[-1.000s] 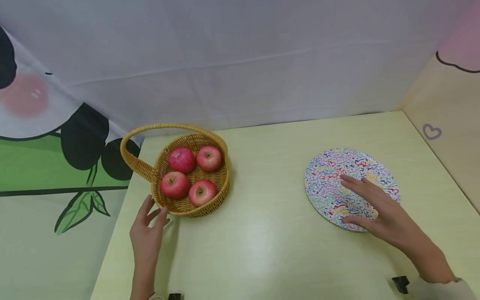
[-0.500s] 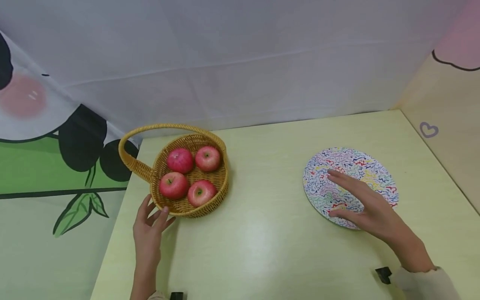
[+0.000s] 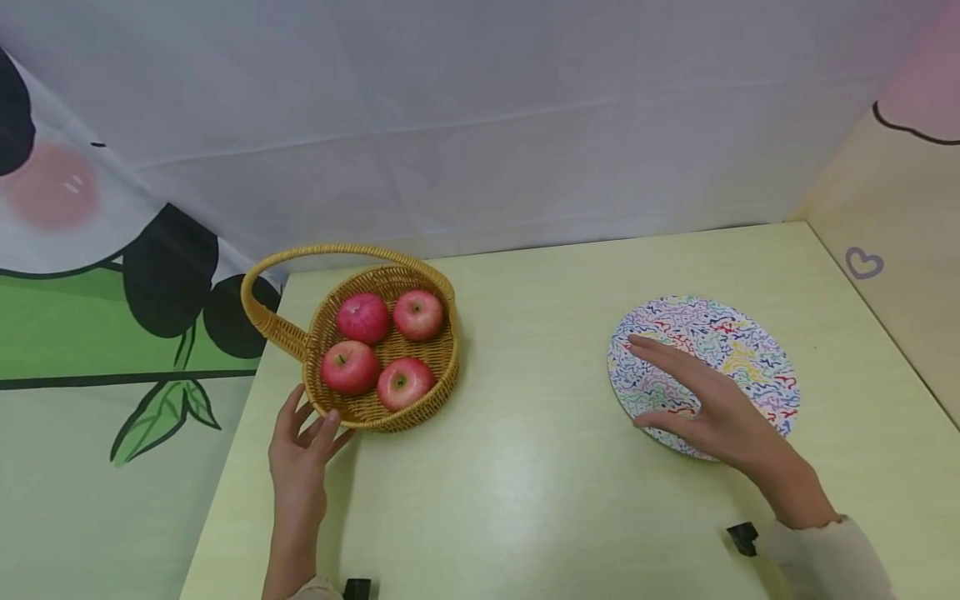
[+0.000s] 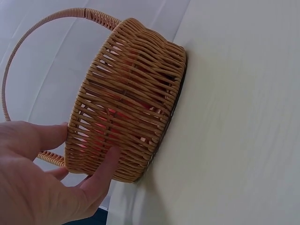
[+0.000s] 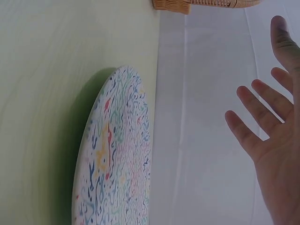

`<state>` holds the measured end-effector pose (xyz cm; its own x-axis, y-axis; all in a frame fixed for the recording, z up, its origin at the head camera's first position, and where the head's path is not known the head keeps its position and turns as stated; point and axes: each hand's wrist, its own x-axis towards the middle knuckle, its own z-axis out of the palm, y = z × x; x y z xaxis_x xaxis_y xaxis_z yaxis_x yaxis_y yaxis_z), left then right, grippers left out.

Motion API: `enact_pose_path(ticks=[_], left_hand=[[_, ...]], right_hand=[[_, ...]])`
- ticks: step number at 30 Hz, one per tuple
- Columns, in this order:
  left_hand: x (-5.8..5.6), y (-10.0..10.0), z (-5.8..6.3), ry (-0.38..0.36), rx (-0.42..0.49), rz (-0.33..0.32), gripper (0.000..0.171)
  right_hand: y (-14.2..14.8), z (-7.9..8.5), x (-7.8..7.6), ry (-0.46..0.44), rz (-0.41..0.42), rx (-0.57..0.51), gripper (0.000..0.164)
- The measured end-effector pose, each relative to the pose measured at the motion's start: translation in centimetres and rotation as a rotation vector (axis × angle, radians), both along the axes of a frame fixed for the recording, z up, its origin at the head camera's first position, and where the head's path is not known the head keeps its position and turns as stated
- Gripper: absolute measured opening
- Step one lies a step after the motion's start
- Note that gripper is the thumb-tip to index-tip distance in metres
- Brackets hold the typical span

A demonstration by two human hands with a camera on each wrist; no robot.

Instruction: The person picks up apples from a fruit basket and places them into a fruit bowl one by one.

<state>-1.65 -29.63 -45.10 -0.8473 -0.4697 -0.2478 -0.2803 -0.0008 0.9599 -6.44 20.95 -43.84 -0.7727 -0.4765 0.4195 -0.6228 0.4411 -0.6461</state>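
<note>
A round wicker basket (image 3: pixel 444 396) with a tall arched handle stands at the left of the table, with several red apples (image 3: pixel 350 367) lying in it. At its near left side is my left hand (image 3: pixel 298 475). In the left wrist view that hand (image 4: pixel 42 183) lays its thumb on the woven outer wall and a finger at the rim; both stay outside the basket. My right hand (image 3: pixel 723 421) hovers over a flat round disc (image 3: pixel 742 342) with a colourful squiggle pattern. The right wrist view shows this hand (image 5: pixel 281 159) with fingers spread, holding nothing, apart from the disc.
A pale cloth backdrop (image 3: pixel 525 183) rises behind the light table (image 3: pixel 525 333). Printed panels flank it, a cartoon one (image 3: pixel 187 425) at left and a beige one (image 3: pixel 900 317) at right. Small black pieces (image 3: pixel 742 538) show near the sleeves.
My right hand has shifted left over the disc. The left hand has moved slightly right, closer against the basket. Basket, apples and disc have stayed in place.
</note>
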Motion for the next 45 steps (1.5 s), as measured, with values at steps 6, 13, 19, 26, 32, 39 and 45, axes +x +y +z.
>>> enact_pose_path(ticks=[6, 13, 19, 26, 32, 39, 45], left_hand=[[-0.1, 0.0, 0.0, -0.003, 0.031, 0.017, 0.074], [-0.3, -0.1, -0.1, 0.006, 0.029, 0.015, 0.075], [-0.4, -0.2, -0.1, -0.003, 0.031, 0.009, 0.075], [-0.4, -0.1, -0.1, -0.006, 0.036, 0.013, 0.073], [-0.4, 0.0, -0.3, 0.019, 0.045, 0.015, 0.072], [-0.3, 0.0, -0.4, 0.026, 0.06, 0.034, 0.071], [-0.1, 0.0, -0.5, 0.025, 0.066, 0.028, 0.073]], right_hand=[[-1.0, 0.0, -0.4, -0.012, 0.025, -0.016, 0.093], [-2.5, 0.0, -0.9, -0.037, 0.05, -0.034, 0.092], [-3.9, 0.0, -1.4, -0.064, 0.078, -0.036, 0.09], [-5.8, 0.5, -1.9, -0.103, 0.105, -0.011, 0.087], [-7.7, 1.0, -2.2, -0.166, 0.147, 0.025, 0.083], [-9.9, 1.1, -2.8, -0.172, 0.218, 0.061, 0.084], [-11.7, 1.3, -3.6, -0.146, 0.28, 0.078, 0.084]])
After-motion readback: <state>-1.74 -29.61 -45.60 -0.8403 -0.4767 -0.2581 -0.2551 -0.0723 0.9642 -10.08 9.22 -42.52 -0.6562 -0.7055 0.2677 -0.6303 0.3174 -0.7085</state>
